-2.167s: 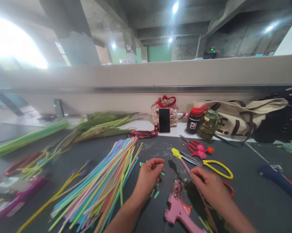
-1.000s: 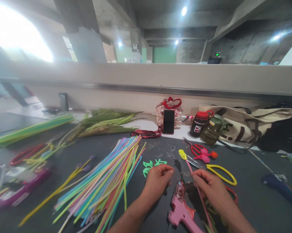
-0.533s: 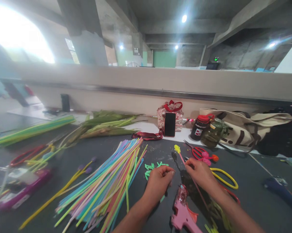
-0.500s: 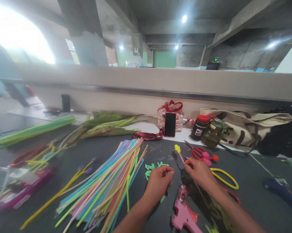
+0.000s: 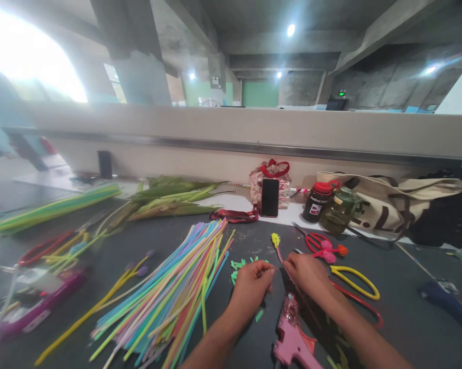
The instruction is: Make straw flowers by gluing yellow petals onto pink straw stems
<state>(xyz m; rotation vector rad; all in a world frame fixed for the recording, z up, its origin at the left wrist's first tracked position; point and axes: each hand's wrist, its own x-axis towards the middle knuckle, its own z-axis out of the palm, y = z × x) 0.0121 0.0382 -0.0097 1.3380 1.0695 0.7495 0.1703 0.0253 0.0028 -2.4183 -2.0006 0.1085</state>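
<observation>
- The left hand (image 5: 252, 283) rests low on the dark bench (image 5: 400, 318) with its fingers curled in and the fingertips drawn together near the thumb; whether a small piece sits pinched between them cannot be told.
- Just beyond its knuckles lies a scatter of short green straw pieces (image 5: 239, 266), with one more green bit beside the wrist.
- The right hand (image 5: 306, 273) is closed in a pinch on a thin pink stem (image 5: 279, 253), which rises up and to the left out of the fingers.
- At the far tip of that stem sits a small yellow bud (image 5: 275, 239), held just above the bench between the two hands and the phone (image 5: 269, 197).
- A pink glue gun (image 5: 292, 338) lies on the bench just below and between the two wrists.
- To the left, a fan of long coloured straws (image 5: 177, 292) is spread flat.
- Yellow-handled scissors (image 5: 356, 282) lie right of the right hand.
</observation>
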